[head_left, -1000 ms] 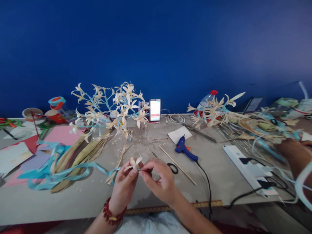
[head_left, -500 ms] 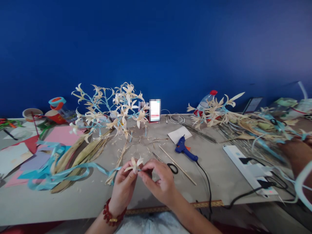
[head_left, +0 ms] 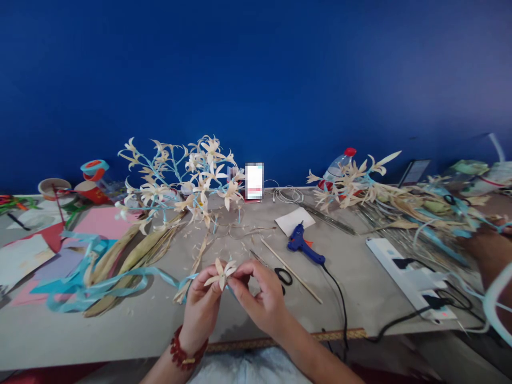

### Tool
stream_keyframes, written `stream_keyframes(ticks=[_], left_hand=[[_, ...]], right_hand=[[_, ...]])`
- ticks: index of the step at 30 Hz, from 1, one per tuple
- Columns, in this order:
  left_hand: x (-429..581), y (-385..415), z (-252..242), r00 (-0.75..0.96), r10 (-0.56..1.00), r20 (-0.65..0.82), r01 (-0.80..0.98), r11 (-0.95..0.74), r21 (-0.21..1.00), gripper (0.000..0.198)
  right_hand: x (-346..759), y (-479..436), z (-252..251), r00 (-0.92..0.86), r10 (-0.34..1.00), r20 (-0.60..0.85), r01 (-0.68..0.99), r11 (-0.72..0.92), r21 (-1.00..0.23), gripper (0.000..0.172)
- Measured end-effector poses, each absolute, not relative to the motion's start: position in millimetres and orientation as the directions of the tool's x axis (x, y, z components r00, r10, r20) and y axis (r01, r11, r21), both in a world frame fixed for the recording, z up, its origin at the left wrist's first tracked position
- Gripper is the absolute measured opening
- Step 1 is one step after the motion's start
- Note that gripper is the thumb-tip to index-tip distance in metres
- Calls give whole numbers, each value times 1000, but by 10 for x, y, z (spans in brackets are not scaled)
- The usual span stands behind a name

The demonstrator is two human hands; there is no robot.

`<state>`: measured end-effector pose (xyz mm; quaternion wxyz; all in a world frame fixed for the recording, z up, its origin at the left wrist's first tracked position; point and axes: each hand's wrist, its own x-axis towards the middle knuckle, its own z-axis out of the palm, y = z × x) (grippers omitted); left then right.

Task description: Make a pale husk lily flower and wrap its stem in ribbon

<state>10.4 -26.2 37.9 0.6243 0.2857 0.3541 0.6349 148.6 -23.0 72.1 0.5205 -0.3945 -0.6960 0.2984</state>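
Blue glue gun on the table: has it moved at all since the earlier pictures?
No. The glue gun lies where it did: its gap to the power strip looks unchanged, with no shift either way.

The small cream-coloured flower with narrow, pointed petals was spread open, its petals splayed outward and upward, held above the grey desk between the fingertips of the left hand and right hand; light blue showed just below it.

Left fingers and right fingers pinch close together, forearms angled inward.
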Motion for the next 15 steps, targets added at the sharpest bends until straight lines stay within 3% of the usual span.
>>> stream_keyframes(ticks=[8, 15], left_hand=[[94, -242, 352, -139, 990, -33, -543, -48, 839, 17], [113, -250, 385, -52, 998, 45, -530, -66, 846, 3]], right_hand=[[1489, -185, 720, -157, 891, 425, 166, 448, -878, 4], [1500, -159, 695, -131, 918, 373, 182, 392, -902, 8]])
